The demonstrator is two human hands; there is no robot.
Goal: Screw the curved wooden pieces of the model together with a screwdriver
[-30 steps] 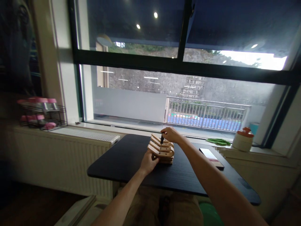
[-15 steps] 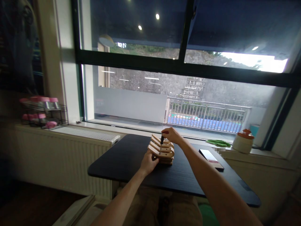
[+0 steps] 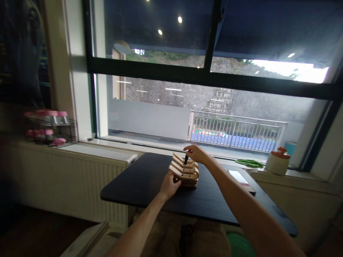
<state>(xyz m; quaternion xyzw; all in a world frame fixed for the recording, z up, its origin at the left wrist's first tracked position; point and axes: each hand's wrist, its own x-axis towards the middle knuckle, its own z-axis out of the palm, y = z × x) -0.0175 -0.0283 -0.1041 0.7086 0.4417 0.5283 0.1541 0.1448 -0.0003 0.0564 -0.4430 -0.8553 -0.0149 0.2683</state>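
Observation:
A stack of light wooden pieces with small holes stands fanned out on the black table. My left hand grips the stack's near left side, fingers curled around it. My right hand is closed on the handle of a small dark screwdriver, held nearly upright above the stack. Its tip touches the top face of one of the wooden pieces.
A phone lies on the table to the right. On the sill are a green cloth and a white jar with an orange lid. A wire rack of pink-lidded containers stands far left above a radiator.
The view has shifted slightly. Both hands stay on the wooden stack and screwdriver, with the screwdriver in almost the same spot.

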